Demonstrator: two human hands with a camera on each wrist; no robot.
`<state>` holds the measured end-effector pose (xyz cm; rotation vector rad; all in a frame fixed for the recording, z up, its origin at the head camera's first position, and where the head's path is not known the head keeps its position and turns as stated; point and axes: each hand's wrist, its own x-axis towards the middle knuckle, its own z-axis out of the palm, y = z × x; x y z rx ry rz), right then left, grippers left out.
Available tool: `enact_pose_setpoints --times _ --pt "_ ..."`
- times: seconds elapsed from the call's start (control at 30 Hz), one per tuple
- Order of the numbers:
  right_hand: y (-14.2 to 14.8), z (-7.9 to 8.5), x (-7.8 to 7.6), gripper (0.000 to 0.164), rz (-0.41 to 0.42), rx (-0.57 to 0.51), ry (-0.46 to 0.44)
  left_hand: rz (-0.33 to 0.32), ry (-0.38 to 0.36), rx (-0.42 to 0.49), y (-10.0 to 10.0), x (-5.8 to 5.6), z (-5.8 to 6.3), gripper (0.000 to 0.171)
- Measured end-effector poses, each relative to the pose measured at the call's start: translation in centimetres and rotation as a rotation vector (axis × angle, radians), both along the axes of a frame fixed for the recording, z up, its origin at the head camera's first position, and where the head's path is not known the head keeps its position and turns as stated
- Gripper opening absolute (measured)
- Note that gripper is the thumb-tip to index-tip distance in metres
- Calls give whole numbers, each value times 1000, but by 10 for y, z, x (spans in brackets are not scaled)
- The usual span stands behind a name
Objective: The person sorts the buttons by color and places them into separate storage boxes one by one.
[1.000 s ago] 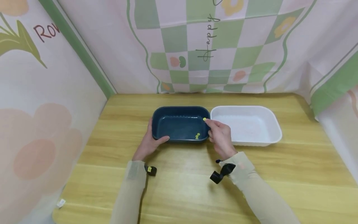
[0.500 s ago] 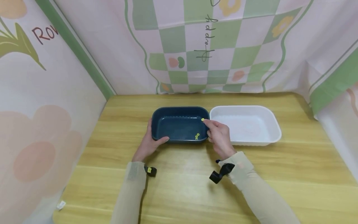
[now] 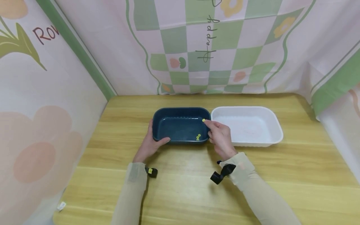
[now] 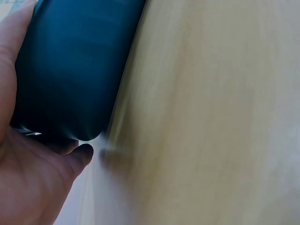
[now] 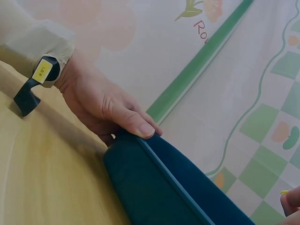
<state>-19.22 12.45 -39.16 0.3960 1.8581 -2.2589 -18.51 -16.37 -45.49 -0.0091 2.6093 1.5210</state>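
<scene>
My left hand grips the left end of a dark blue plastic tub, its thumb over the near rim. The right wrist view also shows that thumb on the rim. My right hand pinches a small round yellow piece between thumb and fingertips, just inside the tub's right end. Several similar yellow pieces lie together in the tub's near right corner. In the left wrist view, the tub's side wall fills the space beside my left palm.
A white plastic tub stands directly right of the blue one, partly behind my right hand. Both rest on a wood-grain table. Patterned curtains close off the back and sides. A small white tag is at the table's left edge.
My right hand, with the yellow piece, has shifted very slightly left over the blue tub. The left hand keeps its grip, and the pieces in the corner look the same.
</scene>
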Motion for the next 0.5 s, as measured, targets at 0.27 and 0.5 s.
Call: enact_pose_setpoints --times 0.27,0.5 --pt "0 -2 -1 44 -19 -7 -16 -6 -5 8 0 1 -3 114" --pt "6 5 -1 44 -46 -71 43 2 0 11 0 0 1 113"
